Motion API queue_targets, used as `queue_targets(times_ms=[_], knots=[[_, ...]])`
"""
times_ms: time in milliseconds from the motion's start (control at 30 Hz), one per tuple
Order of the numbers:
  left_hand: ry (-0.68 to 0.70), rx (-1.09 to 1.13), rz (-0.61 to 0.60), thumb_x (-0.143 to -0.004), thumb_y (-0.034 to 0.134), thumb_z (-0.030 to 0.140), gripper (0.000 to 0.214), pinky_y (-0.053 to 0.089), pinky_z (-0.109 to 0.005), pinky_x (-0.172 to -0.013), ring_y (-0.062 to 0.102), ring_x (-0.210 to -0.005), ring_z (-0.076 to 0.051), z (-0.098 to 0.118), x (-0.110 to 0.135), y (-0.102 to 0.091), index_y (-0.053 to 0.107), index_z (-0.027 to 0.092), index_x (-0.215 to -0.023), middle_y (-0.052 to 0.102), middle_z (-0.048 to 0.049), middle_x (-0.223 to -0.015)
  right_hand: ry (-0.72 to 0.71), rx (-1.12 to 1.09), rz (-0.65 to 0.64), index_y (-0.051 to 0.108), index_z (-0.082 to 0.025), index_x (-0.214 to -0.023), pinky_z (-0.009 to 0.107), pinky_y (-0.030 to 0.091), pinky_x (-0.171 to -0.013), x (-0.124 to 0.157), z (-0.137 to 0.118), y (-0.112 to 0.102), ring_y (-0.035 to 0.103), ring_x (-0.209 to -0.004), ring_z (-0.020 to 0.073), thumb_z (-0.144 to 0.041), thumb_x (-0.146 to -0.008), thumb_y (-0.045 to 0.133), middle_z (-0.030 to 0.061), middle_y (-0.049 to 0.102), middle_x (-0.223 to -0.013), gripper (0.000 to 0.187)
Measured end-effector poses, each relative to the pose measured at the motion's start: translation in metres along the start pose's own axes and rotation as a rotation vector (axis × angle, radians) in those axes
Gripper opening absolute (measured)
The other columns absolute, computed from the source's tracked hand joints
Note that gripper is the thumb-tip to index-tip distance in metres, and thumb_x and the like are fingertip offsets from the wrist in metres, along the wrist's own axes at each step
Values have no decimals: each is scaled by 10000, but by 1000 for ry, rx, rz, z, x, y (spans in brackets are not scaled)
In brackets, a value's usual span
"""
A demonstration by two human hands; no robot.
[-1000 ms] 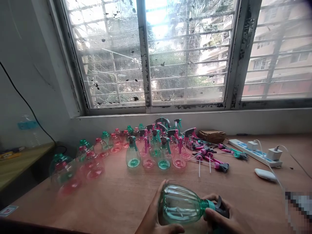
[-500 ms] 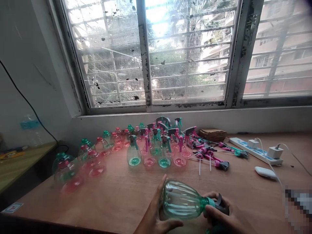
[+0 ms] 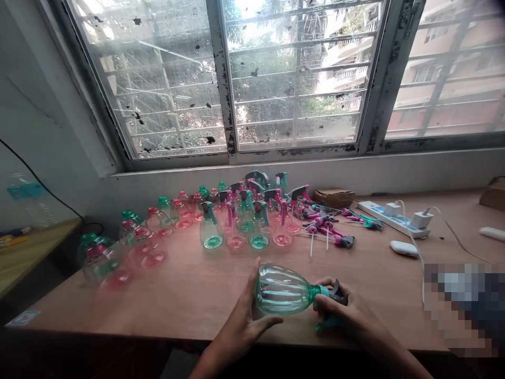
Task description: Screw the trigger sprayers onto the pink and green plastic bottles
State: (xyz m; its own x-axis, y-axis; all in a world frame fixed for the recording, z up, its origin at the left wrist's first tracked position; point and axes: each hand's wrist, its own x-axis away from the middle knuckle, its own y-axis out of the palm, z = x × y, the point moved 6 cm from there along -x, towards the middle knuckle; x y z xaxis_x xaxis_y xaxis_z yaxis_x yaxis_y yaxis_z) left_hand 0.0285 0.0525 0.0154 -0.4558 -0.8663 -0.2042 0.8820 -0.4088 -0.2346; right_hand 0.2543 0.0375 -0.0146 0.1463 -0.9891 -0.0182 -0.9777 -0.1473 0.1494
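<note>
A clear green spray bottle (image 3: 282,290) lies sideways in the air near the table's front edge, its base to the left. My left hand (image 3: 252,316) cups the base, thumb along the underside. At the neck, my right hand (image 3: 335,308) grips the teal collar and the dark grey and green spray head (image 3: 335,293), which sits on the bottle. Behind them stand several pink and green bottles with spray heads fitted, such as a green one (image 3: 259,231). Loose pink and grey spray heads (image 3: 325,221) with white tubes lie to their right.
Open pink and green bottles without heads (image 3: 148,247) stand in rows at the left. A white power strip (image 3: 390,218) with plugged chargers, a white oval object (image 3: 404,248) and a brown cardboard piece (image 3: 333,197) are on the right side. A cable runs down the right.
The view has tilted down, so the table's front edge shows. Both hands still hold the green spray bottle in much the same pose.
</note>
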Motion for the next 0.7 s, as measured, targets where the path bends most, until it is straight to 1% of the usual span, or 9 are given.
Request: queue_targets(times_ms=[133,200,267,367,433,567,700], knots=[[-25,57,-20,-776,812,240,1160,207,-478,-1236,282,-1487,-314,2,2,2,-29,292,-1574,258,-109,-1630,-13,53,-32,631,-171,-1009,322,541,-648,1,-3,3,683,-655,211,-452,-806,776,12,739,-697,375],[-19,97,-42,-782,808,246,1140,248,-468,-1224,316,-1473,-317,4,2,4,-10,282,-1576,284,-112,-1621,-6,72,-39,628,-165,-1033,332,542,-659,1,-3,4,685,-662,218,-447,-816,768,9,732,-665,382],[-6,91,-52,-780,808,229,1105,270,-465,-1216,324,-1468,-321,5,2,5,44,297,-1575,306,-98,-1613,5,50,-26,625,-161,-1043,336,545,-656,1,-2,3,684,-662,218,-454,-820,761,14,732,-676,392],[19,34,9,-800,780,199,1037,231,-478,-1227,270,-1491,-323,4,2,3,98,329,-1570,264,-78,-1634,18,-8,17,631,-161,-1009,316,541,-612,1,-1,1,676,-619,202,-477,-791,781,19,728,-703,412],[18,9,43,-814,765,203,1028,188,-489,-1237,244,-1501,-321,3,3,1,84,325,-1573,247,-81,-1640,16,-19,21,633,-163,-1001,305,537,-610,1,-1,0,672,-615,192,-476,-789,784,16,725,-707,408],[-28,1,-6,-751,836,256,1151,172,-505,-1237,236,-1500,-343,2,2,3,36,293,-1578,229,-98,-1647,19,25,-18,635,-166,-1017,314,539,-655,2,-3,3,674,-659,200,-464,-795,781,12,726,-681,399],[-53,5,-17,-783,809,281,1109,182,-506,-1235,230,-1502,-347,-1,1,1,38,270,-1580,212,-110,-1652,27,16,12,634,-162,-1001,326,535,-619,1,-1,2,670,-621,208,-495,-759,795,12,718,-654,442]])
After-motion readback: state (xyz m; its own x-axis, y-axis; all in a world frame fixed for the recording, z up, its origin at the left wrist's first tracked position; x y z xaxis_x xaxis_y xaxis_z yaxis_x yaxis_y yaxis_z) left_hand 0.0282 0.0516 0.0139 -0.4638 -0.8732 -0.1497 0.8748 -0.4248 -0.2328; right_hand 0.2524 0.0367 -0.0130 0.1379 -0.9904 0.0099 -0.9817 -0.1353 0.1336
